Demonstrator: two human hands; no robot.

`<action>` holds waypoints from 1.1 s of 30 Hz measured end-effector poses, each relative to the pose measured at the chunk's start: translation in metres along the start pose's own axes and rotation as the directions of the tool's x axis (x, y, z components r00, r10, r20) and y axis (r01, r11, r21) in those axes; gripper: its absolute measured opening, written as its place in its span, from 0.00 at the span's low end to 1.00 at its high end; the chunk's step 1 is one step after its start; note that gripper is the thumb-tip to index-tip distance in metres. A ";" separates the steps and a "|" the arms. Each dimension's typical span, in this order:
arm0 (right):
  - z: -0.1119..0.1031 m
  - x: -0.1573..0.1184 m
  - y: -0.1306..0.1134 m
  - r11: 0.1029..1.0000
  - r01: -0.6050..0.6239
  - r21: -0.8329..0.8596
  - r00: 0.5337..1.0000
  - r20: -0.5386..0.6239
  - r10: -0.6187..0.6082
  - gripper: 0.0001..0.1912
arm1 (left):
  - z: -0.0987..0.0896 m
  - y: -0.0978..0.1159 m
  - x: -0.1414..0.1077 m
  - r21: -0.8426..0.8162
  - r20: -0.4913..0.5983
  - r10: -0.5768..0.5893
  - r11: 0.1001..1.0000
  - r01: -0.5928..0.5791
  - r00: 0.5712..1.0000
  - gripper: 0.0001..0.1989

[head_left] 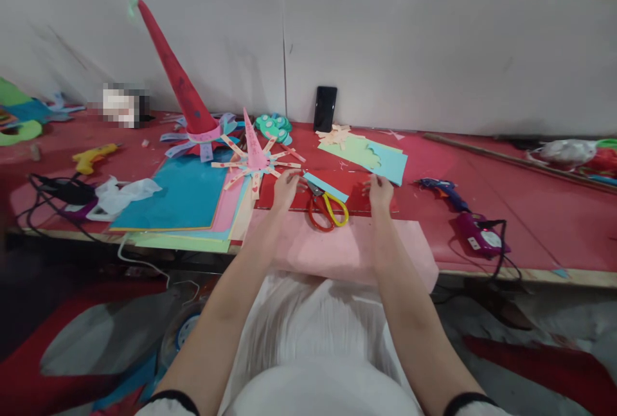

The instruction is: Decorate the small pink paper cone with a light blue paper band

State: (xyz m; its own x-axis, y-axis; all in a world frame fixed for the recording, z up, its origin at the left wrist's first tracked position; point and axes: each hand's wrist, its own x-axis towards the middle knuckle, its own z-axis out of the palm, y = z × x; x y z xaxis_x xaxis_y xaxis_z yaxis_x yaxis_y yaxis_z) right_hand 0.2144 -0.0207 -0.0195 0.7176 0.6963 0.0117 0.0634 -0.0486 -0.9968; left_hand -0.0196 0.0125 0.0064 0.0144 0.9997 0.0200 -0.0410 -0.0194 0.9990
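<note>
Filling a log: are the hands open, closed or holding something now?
Left hand: fingers bent near the scissors; grip unclear.
Right hand: fingers bent near the light blue paper; grip unclear.

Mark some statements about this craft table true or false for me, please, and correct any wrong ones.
1. The scissors lie between the left hand and the right hand. True.
2. Both scissor handles are red. False: one is red, the other yellow.
3. The tall red cone stands left of the pink cone. True.
4. The left hand holds the smartphone. False: the smartphone is beyond both hands, by the partition.
5. The yellow glue gun lies on the person's left. True.
</note>
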 end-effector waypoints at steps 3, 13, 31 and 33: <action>0.012 -0.020 0.000 0.939 0.276 -0.206 0.960 0.111 -0.257 0.13 | -0.003 -0.005 0.002 0.219 -0.018 0.166 0.963 -0.158 0.986 0.09; 0.029 -0.039 -0.001 0.846 0.433 -0.311 0.879 0.354 -0.320 0.08 | 0.001 -0.010 -0.005 0.610 0.423 0.339 0.579 -0.541 0.840 0.09; 0.029 -0.040 -0.001 0.799 0.514 -0.313 0.832 0.408 -0.375 0.06 | 0.004 -0.007 -0.008 0.586 0.510 0.305 0.561 -0.585 0.804 0.09; 0.029 -0.039 0.000 0.800 0.515 -0.308 0.831 0.409 -0.377 0.06 | 0.008 -0.006 -0.012 0.619 0.541 0.271 0.513 -0.595 0.796 0.10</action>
State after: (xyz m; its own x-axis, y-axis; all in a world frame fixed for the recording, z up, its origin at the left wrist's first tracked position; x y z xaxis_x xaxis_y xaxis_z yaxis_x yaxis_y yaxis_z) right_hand 0.1664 -0.0276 -0.0223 0.2887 0.8898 0.3533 0.6339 0.0989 -0.7671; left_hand -0.0119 0.0002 0.0004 0.5408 0.7826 0.3084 0.5889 -0.6140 0.5256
